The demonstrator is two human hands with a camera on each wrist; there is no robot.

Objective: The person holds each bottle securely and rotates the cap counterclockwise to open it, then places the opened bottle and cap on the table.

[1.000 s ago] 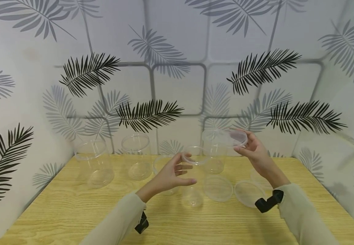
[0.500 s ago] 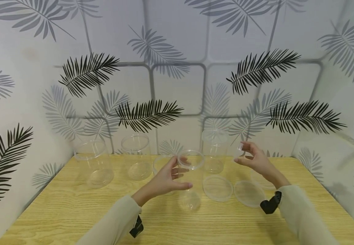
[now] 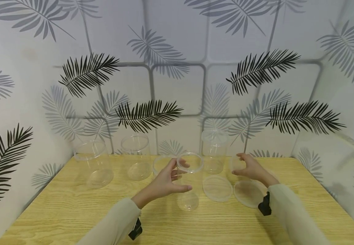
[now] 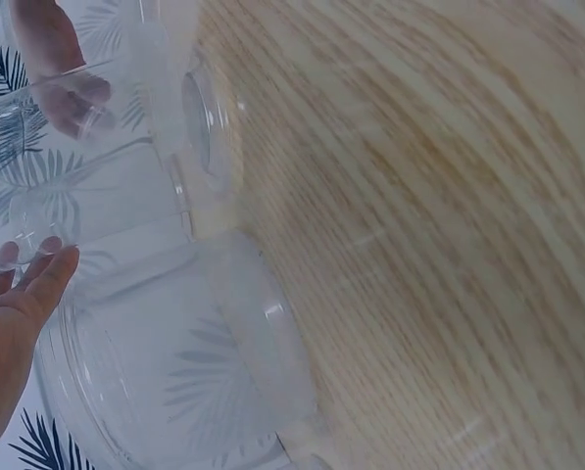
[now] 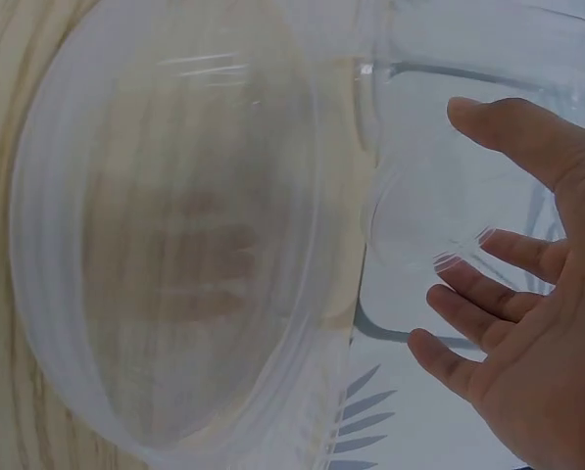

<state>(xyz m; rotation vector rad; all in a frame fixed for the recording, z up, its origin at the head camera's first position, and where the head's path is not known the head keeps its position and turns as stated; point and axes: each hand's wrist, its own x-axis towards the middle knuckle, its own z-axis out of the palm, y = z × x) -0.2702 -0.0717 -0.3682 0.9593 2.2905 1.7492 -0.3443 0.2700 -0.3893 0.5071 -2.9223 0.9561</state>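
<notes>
My left hand is around a clear plastic jar standing open-topped on the table, thumb in front and fingers behind. In the left wrist view, the left fingertips touch its transparent wall. My right hand holds a thin clear round lid by its edge, tipped nearly upright, above the back of the table. The right wrist view shows this lid at the fingertips, its outline faint. Two clear lids lie flat on the table in front of the right hand.
Two open clear jars stand at the back left. Another jar is partly hidden behind my left hand. A tall jar with a lid on stands behind the lids. The patterned wall borders the wooden table.
My right hand has come down toward the table with the lid, turning it from nearly level to nearly upright. My left hand has lowered slightly with its jar and shifted a little left.
</notes>
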